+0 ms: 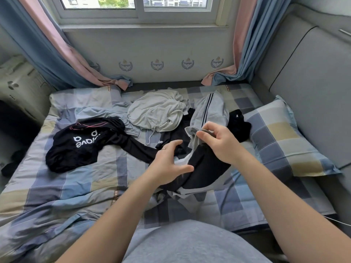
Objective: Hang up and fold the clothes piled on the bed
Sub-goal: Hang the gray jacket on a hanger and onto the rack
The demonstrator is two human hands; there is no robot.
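Lifting the black garment [205,168], at centre frame on the bed [76,177], by the grey edge the right hand [218,143] pinches, left hand [169,164] spread beside it, may drag the adjoining striped grey garment [210,109] along.

Matt black cloth garment [205,166], soft cream knit hoodie [155,111], crumpled checked cotton bedsheet [76,183].

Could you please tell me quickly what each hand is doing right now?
Left hand: open, fingers spread.
Right hand: pinching the grey garment.
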